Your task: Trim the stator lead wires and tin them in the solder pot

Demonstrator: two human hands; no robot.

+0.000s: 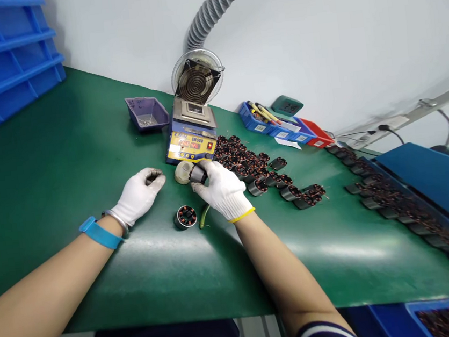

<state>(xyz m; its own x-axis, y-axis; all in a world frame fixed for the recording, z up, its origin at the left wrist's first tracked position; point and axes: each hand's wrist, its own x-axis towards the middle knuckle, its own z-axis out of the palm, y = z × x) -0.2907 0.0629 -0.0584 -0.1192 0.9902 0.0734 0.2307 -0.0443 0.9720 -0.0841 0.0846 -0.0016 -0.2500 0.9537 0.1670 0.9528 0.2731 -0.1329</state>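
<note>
My right hand (224,190), in a white glove with a yellow cuff edge, grips a motor stator (198,174), a dark cylinder tilted beside a small round pale cup (183,173). Whether the stator touches the cup I cannot tell. My left hand (140,194), also gloved, is to the left of the cup with curled fingers and stained tips; what they hold, if anything, is hidden. Between my hands another stator (185,217) stands on the table, its copper windings facing up. Green-handled cutters (204,215) lie by it, partly under my right hand.
Behind the cup stands a solder pot (191,140) with a lit display, below a fan (197,82). A purple bin (147,114) is left of it. Several stators (248,160) crowd the right side. Blue trays (1,58), small bins (280,129) and a blue box (436,177) edge the green table.
</note>
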